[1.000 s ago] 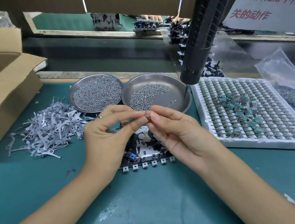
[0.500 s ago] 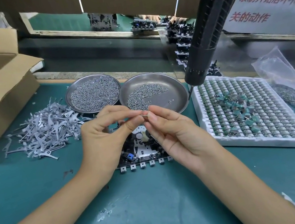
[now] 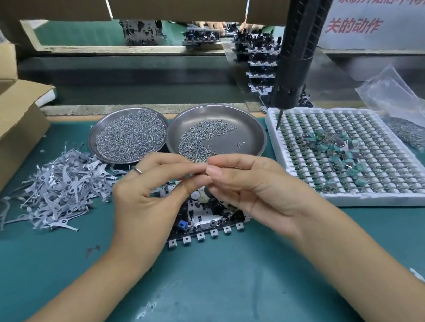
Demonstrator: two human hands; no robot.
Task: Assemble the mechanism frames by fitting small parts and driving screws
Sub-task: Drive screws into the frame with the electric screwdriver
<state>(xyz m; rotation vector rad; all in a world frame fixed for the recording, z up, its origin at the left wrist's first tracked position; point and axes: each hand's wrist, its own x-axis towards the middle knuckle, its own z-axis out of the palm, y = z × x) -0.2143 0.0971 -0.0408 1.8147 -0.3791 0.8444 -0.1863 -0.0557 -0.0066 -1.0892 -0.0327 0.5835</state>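
Both hands (image 3: 141, 206) (image 3: 258, 184) pinch a tiny part, orientation unreadable, above the frame (image 3: 206, 221)

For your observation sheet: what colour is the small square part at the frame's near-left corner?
Blue part, on the mechanism frame; head view.

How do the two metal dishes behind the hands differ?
The left dish is smaller and almost fully covered by a dense layer of small fasteners. The right dish is wider and holds a sparse patch toward its left and middle, with bare metal on its right side. The left dish borders the pile of grey levers; the right dish sits beside the white tray. Both are round, shallow, and rest on the green mat.
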